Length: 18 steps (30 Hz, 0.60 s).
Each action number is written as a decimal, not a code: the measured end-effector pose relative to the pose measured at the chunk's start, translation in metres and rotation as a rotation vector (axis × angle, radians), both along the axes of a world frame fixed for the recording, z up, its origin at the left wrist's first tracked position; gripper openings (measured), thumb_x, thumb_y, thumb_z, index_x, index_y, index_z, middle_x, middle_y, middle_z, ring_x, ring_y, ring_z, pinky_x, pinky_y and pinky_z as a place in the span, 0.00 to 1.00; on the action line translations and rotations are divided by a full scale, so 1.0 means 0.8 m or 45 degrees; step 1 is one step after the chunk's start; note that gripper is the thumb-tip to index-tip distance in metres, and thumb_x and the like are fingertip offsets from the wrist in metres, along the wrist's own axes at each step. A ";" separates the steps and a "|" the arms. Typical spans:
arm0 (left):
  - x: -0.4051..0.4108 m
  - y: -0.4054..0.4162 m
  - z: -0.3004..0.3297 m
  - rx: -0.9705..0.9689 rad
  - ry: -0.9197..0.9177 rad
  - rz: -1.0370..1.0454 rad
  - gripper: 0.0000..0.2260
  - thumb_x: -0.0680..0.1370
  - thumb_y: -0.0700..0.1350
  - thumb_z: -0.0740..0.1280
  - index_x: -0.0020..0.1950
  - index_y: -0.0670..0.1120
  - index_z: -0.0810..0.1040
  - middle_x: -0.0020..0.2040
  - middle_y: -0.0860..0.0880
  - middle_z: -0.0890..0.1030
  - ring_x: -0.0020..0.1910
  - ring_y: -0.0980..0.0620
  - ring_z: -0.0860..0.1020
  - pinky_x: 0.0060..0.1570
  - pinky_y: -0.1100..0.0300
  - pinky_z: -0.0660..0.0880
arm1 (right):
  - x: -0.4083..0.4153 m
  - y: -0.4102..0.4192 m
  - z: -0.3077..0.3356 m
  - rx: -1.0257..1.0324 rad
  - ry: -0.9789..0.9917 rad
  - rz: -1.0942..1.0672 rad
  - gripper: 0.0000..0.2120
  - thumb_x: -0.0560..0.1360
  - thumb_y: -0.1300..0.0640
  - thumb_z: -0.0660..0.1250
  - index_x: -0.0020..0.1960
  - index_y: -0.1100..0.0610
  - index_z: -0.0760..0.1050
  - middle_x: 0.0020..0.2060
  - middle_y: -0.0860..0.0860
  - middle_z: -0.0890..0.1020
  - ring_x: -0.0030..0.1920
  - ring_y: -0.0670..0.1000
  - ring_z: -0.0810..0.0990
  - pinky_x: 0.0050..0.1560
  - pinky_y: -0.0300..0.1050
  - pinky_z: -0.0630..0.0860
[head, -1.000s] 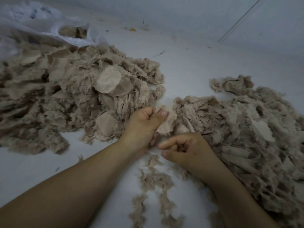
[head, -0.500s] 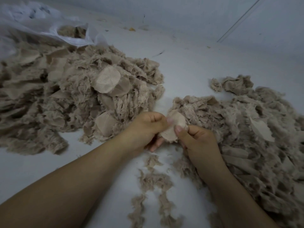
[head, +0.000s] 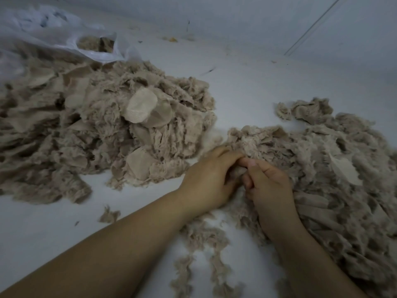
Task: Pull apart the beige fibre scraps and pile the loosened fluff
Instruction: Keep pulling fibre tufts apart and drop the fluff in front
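Between two heaps: both hands meet at centre, low over the white tabletop (head: 247, 87).
Left grip: my left hand (head: 206, 181) has fingers curled, tips pinching a beige fibre scrap (head: 237, 172) that's mostly hidden betw. the hands.
Right grip: my right hand (head: 268, 186) is curled too, thumb and forefinger nipping the same scrap from the other side; knuckles touch the left's.
Task thing, where: scrap sits betw. my fingertips, right at the near edge of the right heap (head: 322, 168).
Left heap: bigger mound (head: 96, 130) w/ flat woven-looking rounds showing, well apart from the hands; can't tell which heap is raw and which is done.
Doing it well (my view): keep pinches close together, pull sideways in short tugs, shift grip along the scrap so it thins to fluff instead of tearing in lumps, then drop it on the fluff pile.
Strays: loose wisps (head: 204, 244) trail on the tabletop under my forearms; prob. worth sweeping up later.
Hard to see: dim light; scrap's size and how far it's loosened are covered by fingers.
Cut off: clear plastic bag (head: 64, 37) top left, holding more beige stuff, runs out of frame; both heaps do too.
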<state>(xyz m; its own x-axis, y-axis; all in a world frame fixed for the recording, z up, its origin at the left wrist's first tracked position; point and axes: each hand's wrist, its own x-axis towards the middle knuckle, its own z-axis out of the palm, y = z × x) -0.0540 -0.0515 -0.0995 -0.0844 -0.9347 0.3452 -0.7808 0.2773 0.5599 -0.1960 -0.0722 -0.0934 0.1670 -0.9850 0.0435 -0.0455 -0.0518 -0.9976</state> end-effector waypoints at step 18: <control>-0.004 0.015 0.014 -0.065 0.938 -0.322 0.10 0.80 0.31 0.61 0.50 0.39 0.83 0.39 0.46 0.84 0.38 0.52 0.82 0.44 0.54 0.80 | -0.004 -0.007 0.013 0.285 0.136 0.291 0.31 0.81 0.36 0.51 0.27 0.50 0.74 0.22 0.49 0.69 0.20 0.43 0.62 0.21 0.35 0.59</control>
<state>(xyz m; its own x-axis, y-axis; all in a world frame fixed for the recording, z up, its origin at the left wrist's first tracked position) -0.0575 -0.0393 -0.0883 -0.0252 -0.8991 0.4370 -0.1218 0.4366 0.8914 -0.1991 -0.0778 -0.0826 0.3768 -0.9046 -0.1992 -0.1629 0.1469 -0.9756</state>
